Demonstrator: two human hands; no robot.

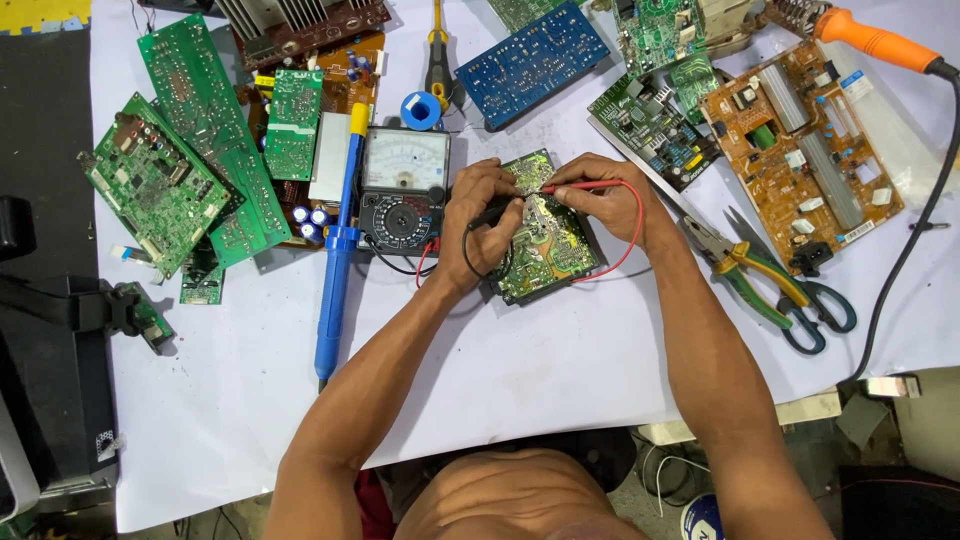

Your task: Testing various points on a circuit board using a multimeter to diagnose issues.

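Observation:
A small green circuit board [548, 248] lies solder side up in the middle of the white table cover [500, 360]. My left hand [480, 215] grips a black test probe [492, 213] and rests on the board's left edge. My right hand [600, 195] pinches a red test probe [580, 186] whose tip touches the board's upper part. Red and black leads run from the probes to an analog multimeter [404, 188] just left of my left hand.
A blue desoldering pump [338, 245] lies left of the meter. Several green boards [200, 150] crowd the left, a blue board [532, 62] and a brown board [800, 140] the back and right. Pliers and scissors [770, 280], a solder spool [421, 110] and an orange soldering iron [875, 42] lie nearby.

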